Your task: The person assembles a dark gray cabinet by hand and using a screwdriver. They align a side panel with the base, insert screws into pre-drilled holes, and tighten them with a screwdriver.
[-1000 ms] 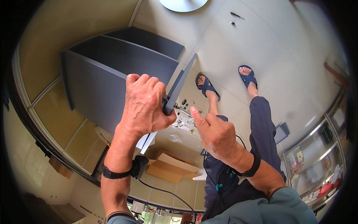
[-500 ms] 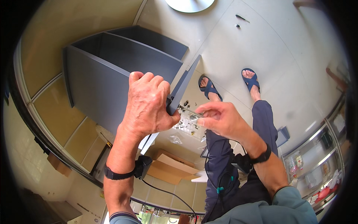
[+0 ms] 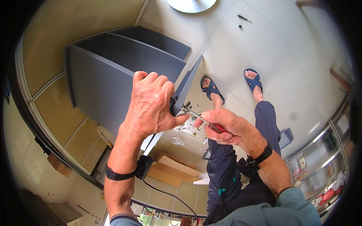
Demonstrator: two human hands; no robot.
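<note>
A dark grey cabinet (image 3: 103, 81) with open compartments lies at the left, and a narrow grey panel (image 3: 185, 87) stands along its near right end. My left hand (image 3: 150, 103) is wrapped over the cabinet's edge where the panel meets it. Its thumb stretches out to the right, and its fingertips are hidden. Held in my right hand (image 3: 233, 126) is a screwdriver (image 3: 217, 128) with a red handle and a metal shaft. The shaft points up and left, its tip close to the panel's lower end by my left thumb. Whether the tip touches a screw cannot be made out.
Small hardware pieces (image 3: 194, 128) lie scattered on the floor below my hands, beside a clear plastic bag (image 3: 177, 141). An opened cardboard box (image 3: 171, 170) sits nearer. A slim dark tool (image 3: 245, 18) rests on the far floor. A metal rack (image 3: 320, 156) stands at right.
My right hand has shifted slightly right and down and turned, so the screwdriver's red handle now shows. My left thumb has straightened away from the panel's end. The cabinet has barely moved.
</note>
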